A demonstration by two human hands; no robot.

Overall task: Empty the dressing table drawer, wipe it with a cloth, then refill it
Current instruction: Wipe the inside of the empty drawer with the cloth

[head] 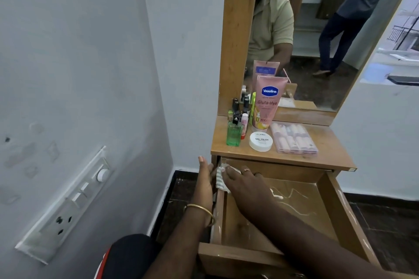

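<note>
Open drawer (328, 208) — right hand (244, 184) presses cloth (221, 179) on its wall.

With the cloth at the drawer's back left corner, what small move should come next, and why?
Probably draw the white striped cloth under the right hand forward along the open wooden drawer's left wall: white streaks remain on its floor, while the left hand rests outside that wall.

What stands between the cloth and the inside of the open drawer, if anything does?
Nothing visible does. The right hand already presses the cloth against the drawer's left wall at its back corner. The bottles, the tube and the jar stand on the tabletop, outside the drawer.
</note>
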